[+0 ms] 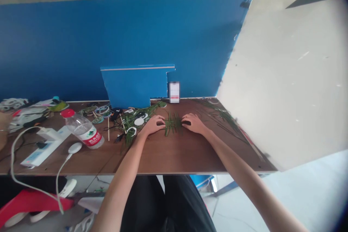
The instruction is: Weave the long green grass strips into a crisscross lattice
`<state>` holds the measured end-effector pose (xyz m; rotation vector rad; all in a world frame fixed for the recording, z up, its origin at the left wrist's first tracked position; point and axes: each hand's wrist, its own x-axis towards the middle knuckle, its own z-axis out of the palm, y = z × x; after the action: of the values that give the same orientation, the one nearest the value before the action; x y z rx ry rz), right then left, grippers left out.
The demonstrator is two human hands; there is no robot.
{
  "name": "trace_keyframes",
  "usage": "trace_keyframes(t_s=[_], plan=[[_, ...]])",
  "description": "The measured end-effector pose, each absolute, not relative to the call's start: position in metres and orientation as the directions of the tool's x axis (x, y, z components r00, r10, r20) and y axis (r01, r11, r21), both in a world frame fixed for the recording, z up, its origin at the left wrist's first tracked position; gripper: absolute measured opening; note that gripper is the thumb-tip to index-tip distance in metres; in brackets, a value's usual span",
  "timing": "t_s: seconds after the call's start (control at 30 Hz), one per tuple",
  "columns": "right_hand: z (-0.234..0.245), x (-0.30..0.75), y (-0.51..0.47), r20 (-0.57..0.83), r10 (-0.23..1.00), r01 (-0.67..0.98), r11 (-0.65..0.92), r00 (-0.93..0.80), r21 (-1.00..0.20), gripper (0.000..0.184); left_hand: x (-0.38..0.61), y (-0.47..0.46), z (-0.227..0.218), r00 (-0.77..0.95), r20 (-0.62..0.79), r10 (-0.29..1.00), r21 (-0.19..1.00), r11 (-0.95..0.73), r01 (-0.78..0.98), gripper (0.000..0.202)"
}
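Long green grass blades lie crossed in a loose woven patch [170, 124] on the brown table. My left hand [155, 124] is at the patch's left edge, fingers curved and thumb drawn in, closed on the ends of the blades. At the right edge my right hand [192, 122] mirrors it, its fingertips and thumb pinching the blade ends there. The exact contact of the fingertips is small and partly blurred. Beside my left hand, a heap of loose green blades [130, 130] is mixed with small white round pieces [139, 121].
A phone [174, 92] leans upright against the blue panel [163, 36]. More blades [227, 116] lie along the white board at right. To the left are a red-capped water bottle [87, 132], a power strip [46, 148], a white round charger [75, 148] and its cable.
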<state>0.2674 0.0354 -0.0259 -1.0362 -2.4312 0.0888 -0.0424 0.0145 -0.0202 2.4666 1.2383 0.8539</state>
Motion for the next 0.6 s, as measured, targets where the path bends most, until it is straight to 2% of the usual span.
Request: trace_keyframes(t_s=[0.6], plan=[[-0.0217, 0.2669, 0.0331, 0.375, 0.701, 0.65, 0.709, -0.606, -0.275, 0.016, -0.0388, 0.0116, -0.0111, 0.463, 0.341, 0.818, 0.468, -0.575, 0.671, 0.017]])
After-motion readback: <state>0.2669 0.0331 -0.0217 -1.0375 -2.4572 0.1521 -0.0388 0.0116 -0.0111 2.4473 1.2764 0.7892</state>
